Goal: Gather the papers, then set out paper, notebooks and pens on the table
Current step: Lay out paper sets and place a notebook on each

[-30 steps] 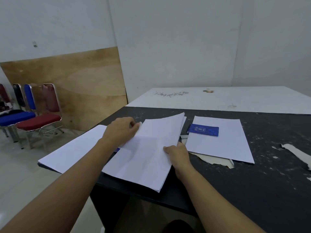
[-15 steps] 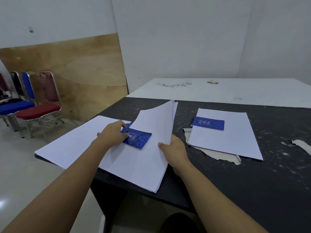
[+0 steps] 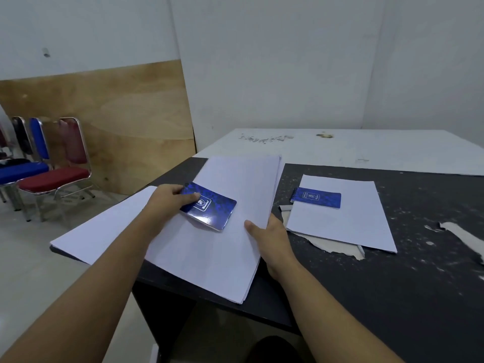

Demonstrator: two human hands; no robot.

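A stack of white paper [image 3: 230, 247] lies at the near left corner of the black table [image 3: 392, 297]. My right hand [image 3: 267, 231] grips the stack's right edge, thumb on top. My left hand [image 3: 167, 203] holds a small blue notebook [image 3: 210, 206] by its left end, over the stack. A single white sheet [image 3: 104, 229] lies to the left, partly over the table edge. Further right, a second blue spiral notebook [image 3: 318, 197] rests on another white sheet [image 3: 345, 221]. No pen is visible.
Torn grey scraps [image 3: 337, 247] lie under the right sheet, and more peeled scraps [image 3: 461, 234] sit at the far right. A white table [image 3: 366, 150] adjoins behind. Red and blue chairs [image 3: 49, 176] and a plywood board [image 3: 112, 121] stand left.
The right hand lifted the stack's far end, then laid it flat again. The left hand drew the blue notebook from under the papers and now holds it over the stack.
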